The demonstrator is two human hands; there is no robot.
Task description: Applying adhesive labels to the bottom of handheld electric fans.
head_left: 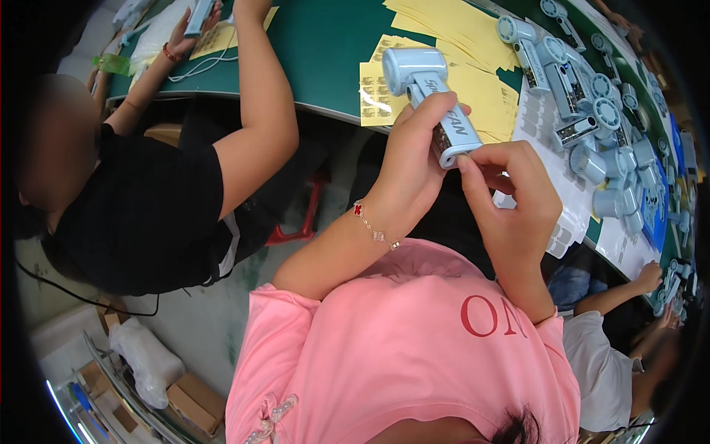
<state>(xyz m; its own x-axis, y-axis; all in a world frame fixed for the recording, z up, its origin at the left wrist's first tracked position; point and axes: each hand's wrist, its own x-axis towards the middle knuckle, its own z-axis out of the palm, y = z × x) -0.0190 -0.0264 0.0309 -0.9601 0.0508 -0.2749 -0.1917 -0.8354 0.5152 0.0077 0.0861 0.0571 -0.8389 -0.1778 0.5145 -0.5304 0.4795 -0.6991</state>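
A light-blue handheld fan [416, 68] is tilted in front of me, its round head toward the table and the handle's end toward my body. My left hand [416, 144] is wrapped round the handle, thumb on top. At the handle's bottom end, my right hand [518, 181] pinches with thumb and forefinger against the edge. Whatever small thing may be between those fingertips is hidden. Under and beyond the fan lie yellow printed sheets [484, 100] on the green table [314, 55].
More light-blue fans [606, 115] are heaped at the right, by white label sheets [536, 133]. A co-worker in black [148, 200] sits close on my left, holding a light-blue item [198, 18]. Another person in white [599, 362] works on my right. Cardboard boxes [194, 403] stand behind, lower left.
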